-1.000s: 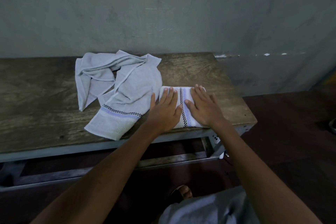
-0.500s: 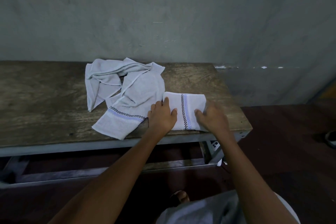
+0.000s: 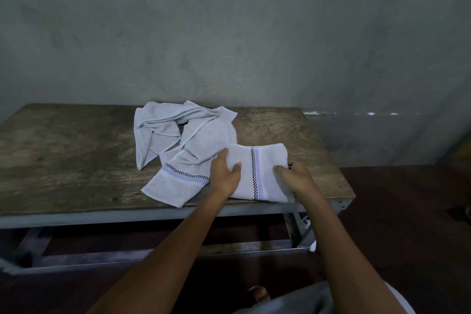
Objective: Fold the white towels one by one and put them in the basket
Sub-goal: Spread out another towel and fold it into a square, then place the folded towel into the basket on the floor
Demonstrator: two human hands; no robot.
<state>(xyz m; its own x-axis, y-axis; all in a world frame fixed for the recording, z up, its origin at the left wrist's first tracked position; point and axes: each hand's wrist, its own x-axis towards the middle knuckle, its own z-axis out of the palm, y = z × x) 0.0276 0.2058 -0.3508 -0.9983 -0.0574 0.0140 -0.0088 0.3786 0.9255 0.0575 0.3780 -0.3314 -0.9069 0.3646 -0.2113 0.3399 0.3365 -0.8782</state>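
Observation:
A folded white towel (image 3: pixel 265 163) with a black checked line and a pale blue stripe lies near the front right of the wooden table (image 3: pixel 63 160). My left hand (image 3: pixel 225 173) grips its left edge, thumb on top and fingers under the cloth. My right hand (image 3: pixel 295 177) grips its right edge the same way. The towel's near part looks slightly raised off the table. To the left lies an unfolded white towel (image 3: pixel 193 148), crumpled, with the same striped border. No basket is in view.
The table has a metal frame (image 3: pixel 153 214) and stands against a grey wall (image 3: pixel 229 33). Dark red floor (image 3: pixel 407 211) spreads to the right. A foot (image 3: pixel 258 293) and pale clothing show at the bottom edge.
Both hands went from pressing flat on the folded towel to curling round its left and right edges. The head camera pulled back and tilted up, showing more wall.

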